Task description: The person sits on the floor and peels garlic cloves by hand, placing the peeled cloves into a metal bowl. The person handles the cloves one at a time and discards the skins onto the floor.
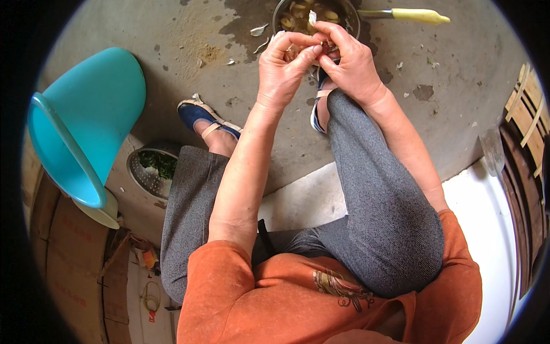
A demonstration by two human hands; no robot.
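Both my hands meet just over the near rim of a round metal pan (358,28), fingertips pinched together. Pale peeled garlic cloves lie in brownish liquid inside it. My left hand (283,71) is closed on a small garlic clove (292,54), mostly hidden by the fingers, with reddish skin showing. Thumb and fingers of my right hand (354,66) pinch at the same piece. A white flake of garlic skin (312,18) sticks up by the right index fingertip. From the pan's right side extends a pale yellow handle (421,16) on a metal shank.
Scraps of garlic skin (259,30) and wet patches mark the concrete floor. To the left lie a turquoise plastic container (106,86) and a metal colander (137,174) with green leaves. My shoes (197,116) flank the work. Wooden slats (526,103) stand at the right edge.
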